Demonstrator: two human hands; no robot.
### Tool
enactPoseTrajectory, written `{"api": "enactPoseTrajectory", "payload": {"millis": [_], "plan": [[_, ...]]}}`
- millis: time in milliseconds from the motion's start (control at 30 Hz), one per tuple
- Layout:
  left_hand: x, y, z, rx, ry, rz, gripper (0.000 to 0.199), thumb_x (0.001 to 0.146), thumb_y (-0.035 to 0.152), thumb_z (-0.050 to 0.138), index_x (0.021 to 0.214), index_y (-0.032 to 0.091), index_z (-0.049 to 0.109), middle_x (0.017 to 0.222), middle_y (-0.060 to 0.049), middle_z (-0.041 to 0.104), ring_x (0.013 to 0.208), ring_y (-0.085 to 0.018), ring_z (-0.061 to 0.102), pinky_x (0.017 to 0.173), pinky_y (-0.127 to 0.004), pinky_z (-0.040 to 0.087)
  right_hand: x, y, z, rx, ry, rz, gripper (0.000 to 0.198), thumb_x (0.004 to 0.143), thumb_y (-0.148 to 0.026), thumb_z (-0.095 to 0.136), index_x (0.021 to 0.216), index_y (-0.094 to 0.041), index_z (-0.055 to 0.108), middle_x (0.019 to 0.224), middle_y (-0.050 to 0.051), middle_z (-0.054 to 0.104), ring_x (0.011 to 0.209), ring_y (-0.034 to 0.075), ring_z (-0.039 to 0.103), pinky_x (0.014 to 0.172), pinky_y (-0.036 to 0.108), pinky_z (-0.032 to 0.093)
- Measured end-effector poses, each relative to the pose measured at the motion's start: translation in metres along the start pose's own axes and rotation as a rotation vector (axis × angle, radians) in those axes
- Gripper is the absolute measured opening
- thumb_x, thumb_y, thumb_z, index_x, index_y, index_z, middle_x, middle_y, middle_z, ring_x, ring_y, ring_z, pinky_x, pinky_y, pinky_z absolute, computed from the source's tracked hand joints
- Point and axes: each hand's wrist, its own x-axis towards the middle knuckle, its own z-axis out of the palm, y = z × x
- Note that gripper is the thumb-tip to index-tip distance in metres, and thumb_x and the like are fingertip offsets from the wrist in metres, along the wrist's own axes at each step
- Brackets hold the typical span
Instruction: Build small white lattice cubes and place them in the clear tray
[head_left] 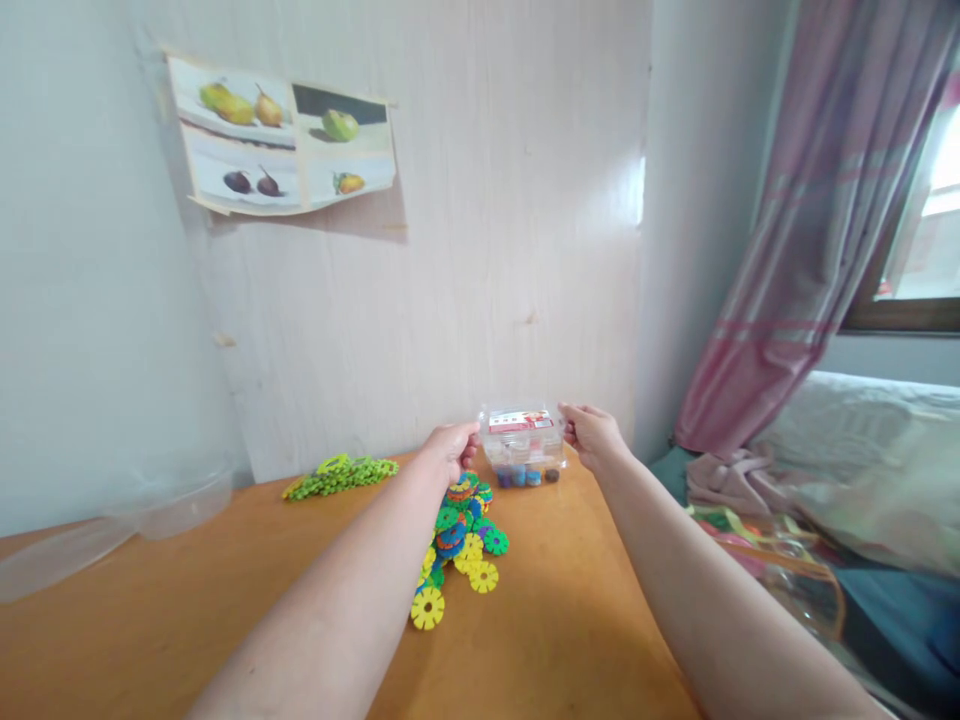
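Note:
A clear plastic box (523, 450) with a red and white label is at the far side of the table, near the wall. My left hand (454, 448) pinches its left edge, and my right hand (591, 432) pinches its right edge. Small blue and dark pieces (525, 476) show low in the box; whether they lie inside or behind the plastic I cannot tell. Just nearer than the box, partly hidden by my left forearm, lies a heap of notched plastic discs (454, 530) in yellow, green, blue, orange and purple.
Green and yellow flat pieces (341, 476) are piled at the back left of the orange-brown table (555, 640). A clear tub (187, 505) and a translucent lid (67, 560) lie at the left. Bedding and fabric (877, 470) crowd the right, beneath a curtain (795, 230).

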Motion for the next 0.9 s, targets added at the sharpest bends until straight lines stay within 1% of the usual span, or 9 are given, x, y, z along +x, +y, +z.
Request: {"api": "enactPoseTrajectory", "payload": {"millis": [200, 467, 567, 733, 900], "plan": [[0.021, -0.010, 0.012, 0.020, -0.004, -0.002, 0.035, 0.070, 0.041, 0.076, 0.067, 0.016, 0.052, 0.054, 0.003, 0.052, 0.043, -0.005, 0.040, 0.043, -0.020, 0.025, 0.018, 0.018, -0.011, -0.017, 0.033, 0.013, 0.034, 0.063, -0.029, 0.082, 0.063, -0.019, 0.050, 0.048, -0.005, 0.047, 0.042, 0.006, 0.041, 0.035, 0.017, 0.036], [0.035, -0.015, 0.020, 0.056, 0.015, -0.021, 0.023, 0.079, 0.029, 0.067, 0.069, 0.016, 0.052, 0.054, 0.003, 0.051, 0.042, -0.006, 0.039, 0.043, -0.020, 0.024, 0.034, 0.033, -0.014, -0.029, 0.070, 0.009, 0.033, 0.062, -0.031, 0.082, 0.063, -0.019, 0.051, 0.048, -0.006, 0.047, 0.042, 0.006, 0.041, 0.037, 0.018, 0.038], [0.040, -0.016, 0.021, 0.068, 0.021, -0.024, 0.023, 0.079, 0.029, 0.067, 0.068, 0.016, 0.052, 0.054, 0.004, 0.050, 0.042, -0.005, 0.038, 0.043, -0.020, 0.024, 0.037, 0.038, -0.014, -0.035, 0.079, 0.009, 0.031, 0.063, -0.030, 0.080, 0.063, -0.018, 0.052, 0.049, -0.005, 0.048, 0.043, 0.006, 0.042, 0.038, 0.017, 0.039], [0.046, -0.021, 0.022, 0.075, 0.031, -0.022, 0.029, 0.075, 0.034, 0.071, 0.066, 0.016, 0.051, 0.054, 0.004, 0.050, 0.042, -0.005, 0.038, 0.043, -0.020, 0.025, 0.038, 0.043, -0.016, -0.051, 0.087, 0.012, 0.024, 0.064, -0.025, 0.077, 0.063, -0.017, 0.054, 0.050, -0.004, 0.049, 0.044, 0.006, 0.044, 0.040, 0.017, 0.040], [0.045, -0.025, 0.022, 0.062, 0.026, -0.014, 0.025, 0.078, 0.033, 0.067, 0.068, 0.016, 0.051, 0.054, 0.004, 0.050, 0.041, -0.005, 0.039, 0.042, -0.020, 0.026, 0.036, 0.044, -0.018, -0.068, 0.085, 0.002, 0.019, 0.064, -0.023, 0.074, 0.063, -0.017, 0.056, 0.049, -0.004, 0.049, 0.044, 0.007, 0.043, 0.038, 0.017, 0.038]]}}
